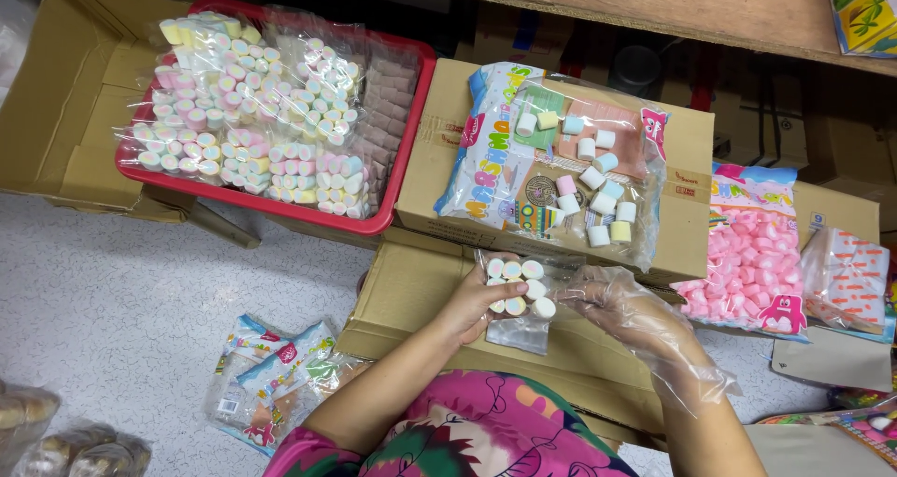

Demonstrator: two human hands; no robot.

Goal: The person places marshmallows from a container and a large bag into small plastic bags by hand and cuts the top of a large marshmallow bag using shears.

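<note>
Your left hand [481, 301] is closed around a small clear bag [519, 301] of pastel marshmallows, and your gloved right hand [624, 311], just beside it, seems to pinch the bag's edge, though the plastic blurs this. Beyond both hands, an opened big marshmallow bag [551, 159] lies on a cardboard box [687, 145].

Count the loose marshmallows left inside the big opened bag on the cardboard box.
About 12 pastel cylindrical marshmallows, scattered through the large opened clear plastic bag atop the brown cardboard box; printing may hide more.

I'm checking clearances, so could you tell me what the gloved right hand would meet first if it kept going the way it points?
Probably the small clear bag of marshmallows in the left hand; the right hand points left toward it.
</note>
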